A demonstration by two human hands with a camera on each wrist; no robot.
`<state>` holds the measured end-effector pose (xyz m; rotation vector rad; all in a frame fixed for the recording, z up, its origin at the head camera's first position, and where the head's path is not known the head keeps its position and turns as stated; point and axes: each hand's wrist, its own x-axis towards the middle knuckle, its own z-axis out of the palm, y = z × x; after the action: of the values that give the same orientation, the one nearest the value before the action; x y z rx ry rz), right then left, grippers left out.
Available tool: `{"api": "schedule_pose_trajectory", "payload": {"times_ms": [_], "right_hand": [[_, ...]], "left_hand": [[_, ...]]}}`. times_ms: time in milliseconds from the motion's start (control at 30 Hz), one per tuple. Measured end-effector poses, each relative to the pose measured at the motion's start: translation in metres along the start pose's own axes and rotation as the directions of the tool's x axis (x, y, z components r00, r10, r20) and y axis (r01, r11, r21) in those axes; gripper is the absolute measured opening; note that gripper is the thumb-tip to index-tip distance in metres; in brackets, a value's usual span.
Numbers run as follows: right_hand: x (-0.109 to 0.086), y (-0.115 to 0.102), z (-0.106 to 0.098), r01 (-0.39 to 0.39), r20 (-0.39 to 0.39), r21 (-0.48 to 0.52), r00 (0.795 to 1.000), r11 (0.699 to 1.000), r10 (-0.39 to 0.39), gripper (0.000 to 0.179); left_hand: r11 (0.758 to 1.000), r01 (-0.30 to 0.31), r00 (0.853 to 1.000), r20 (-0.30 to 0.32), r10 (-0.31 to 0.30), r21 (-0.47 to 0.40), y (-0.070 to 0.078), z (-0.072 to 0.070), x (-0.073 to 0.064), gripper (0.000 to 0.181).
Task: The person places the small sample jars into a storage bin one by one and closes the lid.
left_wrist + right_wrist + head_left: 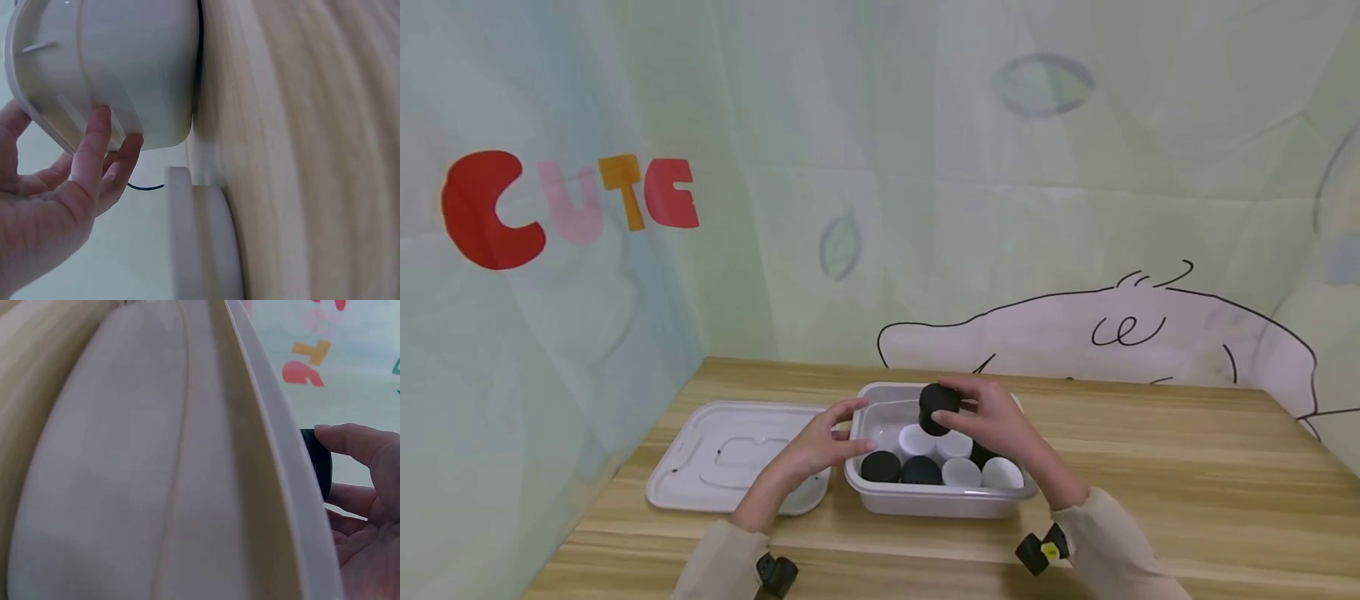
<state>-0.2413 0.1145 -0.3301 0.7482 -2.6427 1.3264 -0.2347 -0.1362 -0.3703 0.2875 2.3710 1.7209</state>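
Observation:
My right hand (pixel 1000 417) pinches a short black cylinder (pixel 938 398) between thumb and fingers, above the inside of a white plastic box (pixel 940 493). The right wrist view shows only a dark edge of that cylinder (pixel 320 465), with the box wall covering the rest. My left hand (pixel 816 442) holds the box's left side, thumb over the rim and fingertips against the outer wall (pixel 137 69). Inside stand several white cylinders (pixel 961 472) and black cylinders (pixel 921 471), mostly toward the front and right. One black cylinder (pixel 983 455) is partly covered by the right hand.
A white lid (pixel 700 492) lies flat on the wooden table (pixel 1165 483) left of the box, partly under the left forearm. Behind the table hangs a printed curtain (pixel 925 167). Small black devices (pixel 777 573) are strapped at both wrists.

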Motion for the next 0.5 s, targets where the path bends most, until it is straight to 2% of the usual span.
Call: {"api": "schedule_pose_trajectory", "payload": {"times_ms": [100,233,500], "right_hand": [[0.004,-0.005,0.011,0.04,0.021,-0.012,0.999,0.999,-0.04,0.045],[0.009,-0.011,0.023,0.058,0.043,-0.026,0.997,0.998,-0.056,0.045],[0.019,-0.017,0.043,0.045,0.054,-0.072,0.998,0.996,-0.041,0.045]], "left_hand": [[1.0,-0.004,1.0,0.009,0.004,-0.004,-0.001,-0.001,0.0,0.063],[1.0,-0.015,1.0,0.028,0.015,-0.011,-0.002,-0.002,0.001,0.063],[1.0,-0.023,0.999,0.048,0.023,-0.015,-0.003,-0.004,0.001,0.064]]}}
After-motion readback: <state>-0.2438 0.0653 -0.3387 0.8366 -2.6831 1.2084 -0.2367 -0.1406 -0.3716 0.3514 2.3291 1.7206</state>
